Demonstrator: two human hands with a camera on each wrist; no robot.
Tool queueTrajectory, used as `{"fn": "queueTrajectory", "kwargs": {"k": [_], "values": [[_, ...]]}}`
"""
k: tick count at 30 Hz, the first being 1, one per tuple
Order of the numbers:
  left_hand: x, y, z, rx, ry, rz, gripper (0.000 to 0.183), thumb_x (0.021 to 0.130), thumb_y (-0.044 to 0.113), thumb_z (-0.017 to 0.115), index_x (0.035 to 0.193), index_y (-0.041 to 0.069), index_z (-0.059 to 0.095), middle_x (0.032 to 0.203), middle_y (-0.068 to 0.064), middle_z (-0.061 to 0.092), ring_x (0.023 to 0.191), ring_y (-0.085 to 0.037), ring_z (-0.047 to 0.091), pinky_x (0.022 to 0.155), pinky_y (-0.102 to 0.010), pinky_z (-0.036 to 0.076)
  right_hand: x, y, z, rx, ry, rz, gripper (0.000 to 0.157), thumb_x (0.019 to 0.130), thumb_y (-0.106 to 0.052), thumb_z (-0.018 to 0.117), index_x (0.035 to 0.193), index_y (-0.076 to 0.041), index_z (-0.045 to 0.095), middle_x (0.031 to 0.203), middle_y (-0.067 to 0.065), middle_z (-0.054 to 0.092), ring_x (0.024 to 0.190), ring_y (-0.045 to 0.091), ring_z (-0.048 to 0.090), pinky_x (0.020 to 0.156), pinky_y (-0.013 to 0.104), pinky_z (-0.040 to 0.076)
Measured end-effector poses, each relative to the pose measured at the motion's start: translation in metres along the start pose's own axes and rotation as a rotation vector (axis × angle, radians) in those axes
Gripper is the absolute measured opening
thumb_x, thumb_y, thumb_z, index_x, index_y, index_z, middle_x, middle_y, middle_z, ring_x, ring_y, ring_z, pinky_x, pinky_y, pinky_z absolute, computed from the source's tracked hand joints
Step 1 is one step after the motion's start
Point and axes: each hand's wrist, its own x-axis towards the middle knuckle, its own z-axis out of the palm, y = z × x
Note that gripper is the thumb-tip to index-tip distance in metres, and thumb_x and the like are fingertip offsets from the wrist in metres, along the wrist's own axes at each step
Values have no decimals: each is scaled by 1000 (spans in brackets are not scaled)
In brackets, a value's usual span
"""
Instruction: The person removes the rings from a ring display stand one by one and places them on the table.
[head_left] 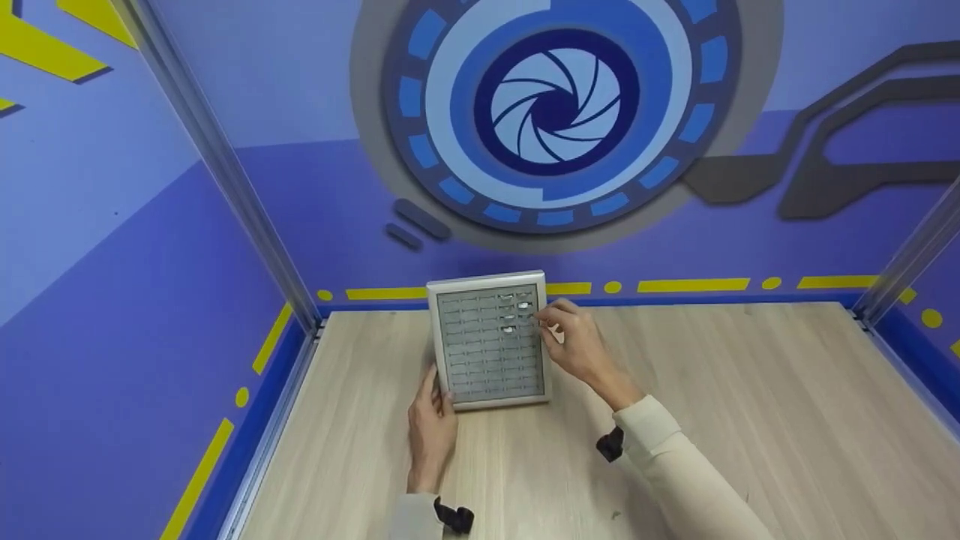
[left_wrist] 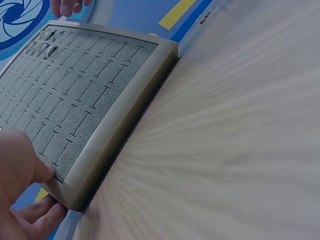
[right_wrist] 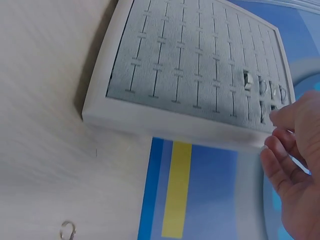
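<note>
A ring display tray with a pale frame and a grey slotted pad stands tilted up on the table. My left hand grips its lower left corner, thumb on the front and fingers behind, as the left wrist view shows. Up at the right edge, my right hand pinches a small ring at a slot; the fingertips partly hide it. Several silvery rings sit in slots near that hand, in the tray's upper right part. The lower rows and left columns show bare slots.
A loose ring lies on the wooden table, toward the near side. Behind the tray rises a blue printed wall. Metal posts stand at the corners, and dark wrist straps hang at the sleeves.
</note>
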Motion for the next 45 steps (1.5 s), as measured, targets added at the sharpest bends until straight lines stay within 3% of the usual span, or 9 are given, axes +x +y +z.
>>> {"fn": "queueTrajectory", "kwargs": {"k": [9,13,17,26,45], "values": [[0,0,1,29,-8,-5,60,104,0,64,161,6,45,162,-20,51,137,-36,62,112,-40,57,8,-10,13,-70,-8,56,14,93,7,76,104,-3,79,102,9,68,86,19,67,71,32,64],[-2,0,0,47,-1,3,60,105,1,64,162,6,45,160,-21,52,138,-37,62,113,-44,56,11,-10,20,-103,21,39,12,94,5,77,101,-3,80,98,8,67,83,18,65,67,31,63],[-3,1,0,73,11,15,59,105,2,64,161,6,46,159,-22,53,140,-39,59,115,-49,54,14,-10,24,-135,44,14,10,94,3,77,100,-3,82,94,8,65,80,19,64,65,31,61],[-3,0,0,74,5,13,60,105,2,64,162,9,46,160,-20,53,141,-37,59,115,-47,55,15,-10,27,-213,69,-44,6,95,2,77,97,-2,81,92,9,64,84,23,66,68,34,63],[-2,0,-1,69,-2,-7,60,105,4,65,162,10,45,161,-18,52,136,-35,63,112,-42,58,15,-10,28,-229,40,-6,7,96,4,74,94,-2,78,93,8,63,87,26,65,72,38,63]]}}
